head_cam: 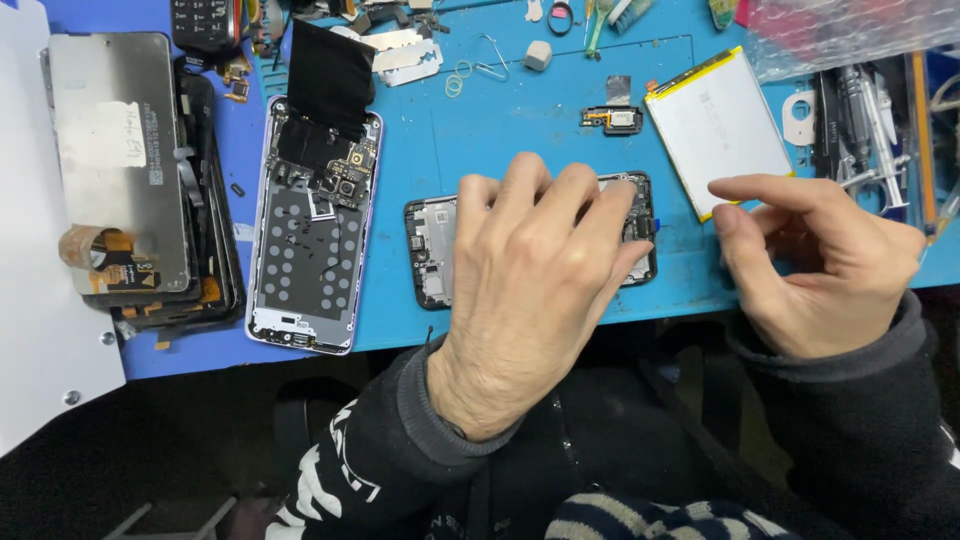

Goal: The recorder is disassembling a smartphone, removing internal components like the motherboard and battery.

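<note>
Nearest the person, the left hand [530,290] lies spread, palm down, over an opened phone body [432,250] at the front edge of the blue bench [520,110], fingers pressing its upper edge and covering most of it; only its two ends show. Just to the right, the right hand [815,265] hovers loosely curled, forefinger and thumb nearly pinched; whether they hold anything I cannot tell. Its fingertip is just beside the lower corner of a flat white battery [715,125]. To the left lies a second stripped phone [315,225] with its boards bare, and beyond it a stack of screen panels [125,160]. Farther back sit a small loose board [612,119], a metal clip [490,58] and tweezers [870,130].
</note>
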